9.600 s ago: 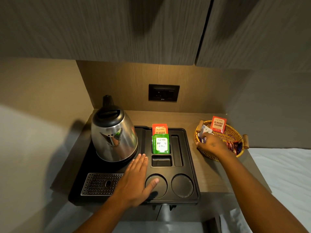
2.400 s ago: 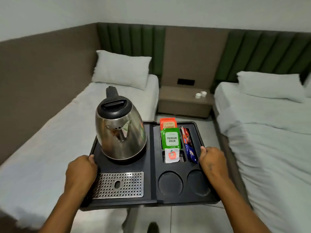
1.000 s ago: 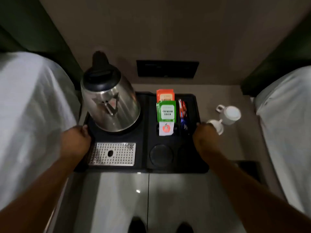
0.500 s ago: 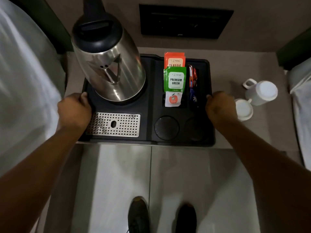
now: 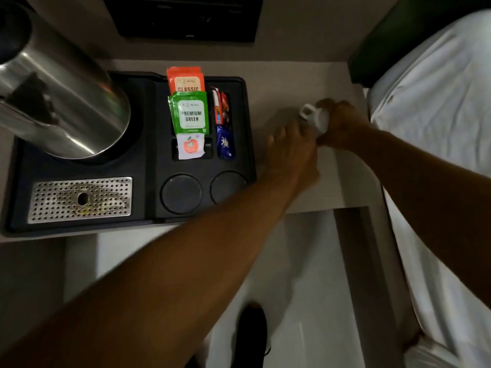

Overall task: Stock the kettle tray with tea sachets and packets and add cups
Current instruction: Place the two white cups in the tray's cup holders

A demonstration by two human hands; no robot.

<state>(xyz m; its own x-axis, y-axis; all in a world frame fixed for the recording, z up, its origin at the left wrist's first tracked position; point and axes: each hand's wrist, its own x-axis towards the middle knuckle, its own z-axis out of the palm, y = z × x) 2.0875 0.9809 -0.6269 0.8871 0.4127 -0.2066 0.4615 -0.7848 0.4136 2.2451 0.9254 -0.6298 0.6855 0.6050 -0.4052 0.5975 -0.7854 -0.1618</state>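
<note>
The black kettle tray (image 5: 148,144) sits on the bedside table (image 5: 279,83). On it stand a steel kettle (image 5: 61,102), orange sachets (image 5: 186,81), green sachets (image 5: 190,112), a white sachet (image 5: 190,147) and stick packets (image 5: 223,112). Both round cup recesses (image 5: 181,193) are bare. Right of the tray, my right hand (image 5: 345,126) grips a white cup (image 5: 314,119), tilted with its handle to the left. My left hand (image 5: 289,152) reaches across the tray's corner, palm down beside that cup. What is under it is hidden.
A perforated metal drip grate (image 5: 79,199) fills the tray's front left. A white bed (image 5: 438,128) runs along the right of the table. A dark socket panel (image 5: 186,17) is on the wall behind. My shoe (image 5: 251,335) stands on the pale floor below.
Both hands let go of the tray, which now rests on the bedside table. My right hand has taken the far cup; my left hand has crossed over to the cups.
</note>
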